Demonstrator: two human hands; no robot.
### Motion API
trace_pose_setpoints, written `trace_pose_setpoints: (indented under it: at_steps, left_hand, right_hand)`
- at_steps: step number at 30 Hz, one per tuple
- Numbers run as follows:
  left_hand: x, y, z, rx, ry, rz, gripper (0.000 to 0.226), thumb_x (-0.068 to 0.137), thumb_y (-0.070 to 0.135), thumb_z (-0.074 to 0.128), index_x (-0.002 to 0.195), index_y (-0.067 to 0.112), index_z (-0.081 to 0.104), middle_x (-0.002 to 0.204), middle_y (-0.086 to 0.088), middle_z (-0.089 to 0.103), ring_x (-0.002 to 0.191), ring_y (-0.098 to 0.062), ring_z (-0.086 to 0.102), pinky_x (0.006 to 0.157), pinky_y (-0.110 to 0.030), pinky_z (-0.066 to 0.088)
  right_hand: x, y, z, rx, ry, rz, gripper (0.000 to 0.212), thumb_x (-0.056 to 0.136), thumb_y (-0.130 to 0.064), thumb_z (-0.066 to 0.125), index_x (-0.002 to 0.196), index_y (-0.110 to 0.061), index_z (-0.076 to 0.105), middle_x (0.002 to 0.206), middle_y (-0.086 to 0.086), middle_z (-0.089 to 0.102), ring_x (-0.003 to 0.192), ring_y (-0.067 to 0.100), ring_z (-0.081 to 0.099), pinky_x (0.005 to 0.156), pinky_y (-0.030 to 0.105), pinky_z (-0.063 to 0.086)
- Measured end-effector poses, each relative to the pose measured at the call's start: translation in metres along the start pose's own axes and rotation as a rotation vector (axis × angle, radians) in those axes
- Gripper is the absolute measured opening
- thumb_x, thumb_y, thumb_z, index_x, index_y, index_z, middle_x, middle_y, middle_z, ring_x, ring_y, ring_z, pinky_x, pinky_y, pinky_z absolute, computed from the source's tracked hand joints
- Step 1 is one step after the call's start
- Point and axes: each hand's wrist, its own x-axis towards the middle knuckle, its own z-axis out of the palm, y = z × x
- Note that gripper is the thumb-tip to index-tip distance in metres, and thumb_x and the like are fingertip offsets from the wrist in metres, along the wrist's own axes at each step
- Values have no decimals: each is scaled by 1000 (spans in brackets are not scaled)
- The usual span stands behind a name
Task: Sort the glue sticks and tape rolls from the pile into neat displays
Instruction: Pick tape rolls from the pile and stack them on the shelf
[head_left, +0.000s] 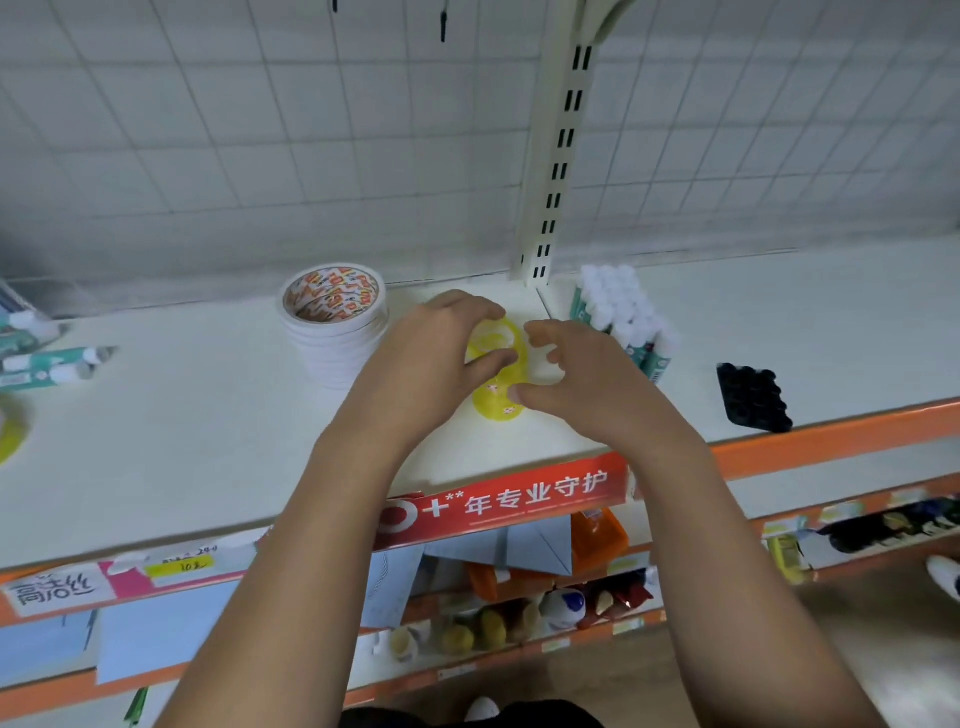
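A stack of yellow tape rolls (497, 400) stands on the white shelf (182, 441) at the centre. My left hand (441, 353) grips the top yellow roll (493, 338) with fingers and thumb curled round it. My right hand (576, 379) has its fingers curled beside the stack, its thumb against the lower rolls. A taller stack of white tape rolls (335, 327) stands just to the left. Upright glue sticks (623, 317) with white caps are grouped to the right. More glue sticks (47, 358) lie loose at the far left, near a yellow roll (8, 436) at the frame edge.
A black tray of round black pieces (753, 397) lies at the right near the orange shelf edge (831, 441). A slotted upright post (556, 171) rises behind the stack against a white wire grid. Lower shelves hold packaged goods.
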Motion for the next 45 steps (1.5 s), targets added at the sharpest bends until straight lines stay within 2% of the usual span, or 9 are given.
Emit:
trace_pose_setpoints:
  at_steps: [5, 10, 15, 19, 23, 29, 33, 38, 45]
  left_hand:
    - [7, -6, 14, -18, -55, 2, 47, 85, 36, 70, 128, 19, 60, 125, 2, 63, 112, -18, 58, 93, -37, 48]
    - [4, -18, 13, -117, -115, -77, 72, 76, 39, 78, 139, 17, 50, 131, 2, 59, 109, -12, 59, 92, -31, 48]
    - [7, -21, 12, -120, -173, -111, 53, 79, 31, 78, 126, 17, 58, 111, 0, 67, 95, -14, 62, 85, -38, 52]
    - [13, -22, 15, -103, -169, -114, 53, 79, 27, 79, 126, 15, 58, 109, -3, 67, 90, -17, 62, 84, -36, 52]
    - [12, -22, 18, -108, -140, -109, 48, 78, 25, 79, 121, 15, 61, 105, -1, 67, 86, -16, 61, 80, -35, 52]
    - [9, -22, 21, -95, -183, -120, 39, 83, 28, 74, 118, 13, 64, 108, -6, 63, 91, -20, 61, 84, -40, 51]
    - [8, -22, 22, -52, -203, -103, 36, 86, 28, 71, 118, 13, 63, 106, -8, 63, 92, -21, 61, 84, -41, 50]
    - [7, -22, 25, -20, -189, -94, 36, 87, 30, 69, 118, 12, 61, 105, -8, 61, 92, -22, 60, 84, -41, 49]
    - [5, -22, 27, -91, -167, -117, 37, 87, 27, 69, 120, 12, 61, 111, -8, 62, 97, -20, 61, 89, -40, 49]
  right_hand:
    - [4, 5, -3, -10, -21, -5, 69, 79, -40, 76, 140, -26, 48, 129, -10, 55, 119, 8, 49, 89, 23, 38]
    - [8, 4, -7, 1, -66, -25, 60, 78, -43, 76, 132, -27, 55, 117, -11, 61, 107, 7, 55, 77, 20, 42]
    - [14, -1, -10, 25, -80, -29, 42, 76, -37, 79, 114, -23, 67, 102, -8, 66, 97, 8, 61, 84, 29, 51]
    - [19, -2, -11, 66, -87, -15, 29, 75, -31, 81, 98, -17, 71, 92, -1, 69, 89, 14, 66, 82, 35, 56]
    - [19, -2, -10, 62, -90, -21, 30, 75, -29, 81, 100, -17, 71, 92, 0, 70, 88, 14, 67, 83, 39, 56]
    - [17, -3, -5, -11, -83, -39, 36, 77, -35, 79, 108, -20, 69, 97, -4, 66, 93, 12, 62, 83, 33, 53]
    - [14, -4, 1, -46, -54, -47, 40, 73, -33, 82, 107, -18, 67, 92, -8, 61, 92, 12, 60, 75, 27, 48]
    - [17, -4, 3, -53, -33, -52, 32, 73, -25, 82, 97, -10, 67, 87, 3, 68, 84, 19, 65, 79, 40, 54]
    - [19, -3, 6, -84, -17, -43, 35, 75, -28, 79, 101, -10, 63, 94, 5, 66, 89, 21, 63, 81, 42, 54]
